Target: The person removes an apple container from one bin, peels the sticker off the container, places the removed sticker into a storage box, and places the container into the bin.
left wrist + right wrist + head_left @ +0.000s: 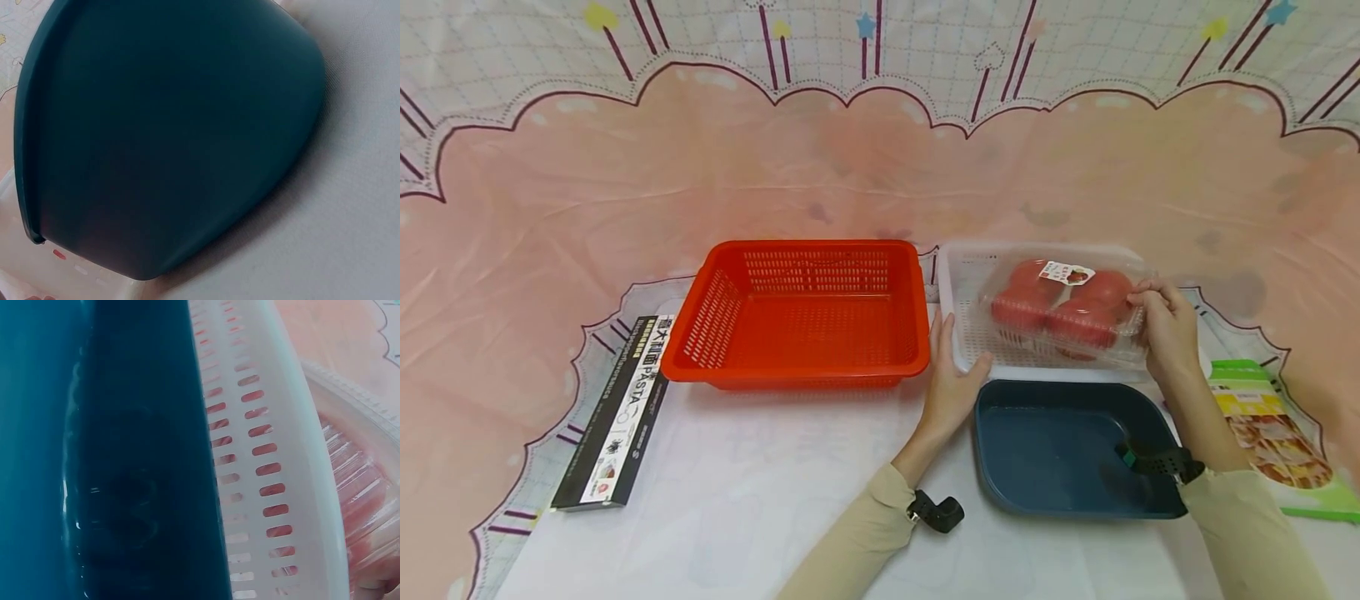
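Note:
A clear plastic box of tomatoes, with a label on its lid, sits tilted in the white basket. My right hand pinches the box by its right edge; in the right wrist view, only a bit of that hand shows beside the ribbed plastic. At the basket's front left corner, my left hand rests with straight fingers along the outer side and its thumb at the front. Close in front of the basket stands a dark blue tray, which fills much of the left wrist view.
An orange-red basket stands left of the white one. A black and white pasta box lies at its left. Right of the blue tray lies a green and yellow food packet, partly behind my right forearm. A patterned cloth hangs behind.

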Action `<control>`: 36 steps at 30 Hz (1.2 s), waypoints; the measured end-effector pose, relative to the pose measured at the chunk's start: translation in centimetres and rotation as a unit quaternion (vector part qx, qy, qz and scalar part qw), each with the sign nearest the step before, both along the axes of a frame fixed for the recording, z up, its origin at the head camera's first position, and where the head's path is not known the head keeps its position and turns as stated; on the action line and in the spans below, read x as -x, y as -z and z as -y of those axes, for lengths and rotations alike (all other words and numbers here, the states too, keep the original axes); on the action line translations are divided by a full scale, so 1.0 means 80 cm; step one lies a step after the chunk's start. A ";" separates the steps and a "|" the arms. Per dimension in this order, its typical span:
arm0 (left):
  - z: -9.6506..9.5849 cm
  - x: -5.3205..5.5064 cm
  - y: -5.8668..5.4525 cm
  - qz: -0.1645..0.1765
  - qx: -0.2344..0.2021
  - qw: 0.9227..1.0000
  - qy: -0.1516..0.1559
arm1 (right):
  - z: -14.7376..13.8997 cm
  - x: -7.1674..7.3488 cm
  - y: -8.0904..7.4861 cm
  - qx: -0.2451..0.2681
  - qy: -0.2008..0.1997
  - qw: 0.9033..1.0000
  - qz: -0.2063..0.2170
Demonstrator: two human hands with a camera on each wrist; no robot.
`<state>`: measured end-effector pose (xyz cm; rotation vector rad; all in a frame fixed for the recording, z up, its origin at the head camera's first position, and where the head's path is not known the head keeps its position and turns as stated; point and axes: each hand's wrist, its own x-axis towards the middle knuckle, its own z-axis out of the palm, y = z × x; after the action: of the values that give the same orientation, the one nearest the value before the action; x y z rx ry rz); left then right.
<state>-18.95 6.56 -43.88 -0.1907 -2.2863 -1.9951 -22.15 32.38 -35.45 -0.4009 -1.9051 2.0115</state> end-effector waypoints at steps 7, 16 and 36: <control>-0.002 -0.001 -0.001 0.004 -0.003 1.000 0.002 | -0.004 0.000 0.007 0.029 0.021 0.999 -0.021; -0.002 -0.003 -0.001 0.009 -0.003 1.000 0.002 | -0.015 0.000 0.015 0.106 -0.004 0.993 -0.046; 0.000 -0.002 -0.001 -0.002 0.001 1.000 -0.007 | -0.023 -0.001 0.007 0.190 -0.054 0.980 -0.039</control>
<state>-18.82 6.54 -43.77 -0.1773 -2.2803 -1.9848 -22.11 34.22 -36.02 -0.3090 -1.5226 2.4306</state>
